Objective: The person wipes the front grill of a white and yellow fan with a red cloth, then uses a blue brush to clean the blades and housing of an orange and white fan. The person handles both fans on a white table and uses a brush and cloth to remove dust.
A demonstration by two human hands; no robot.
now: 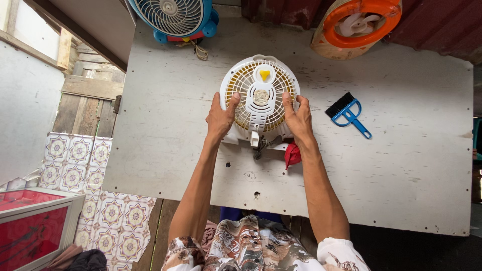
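Two bare hands clasp a small white table fan (260, 98) lying near the middle of a white-painted board (165, 125), its grille facing up. Left hand (221, 118) grips the left rim, right hand (298, 118) the right rim, fingers curled over the edge, both arms stretched forward. A red cloth (292, 154) lies just beside the right wrist; a blue hand brush (347, 113) rests well apart to the right. A blue fan (173, 17) and an orange fan (359, 22) sit at the board's far edge.
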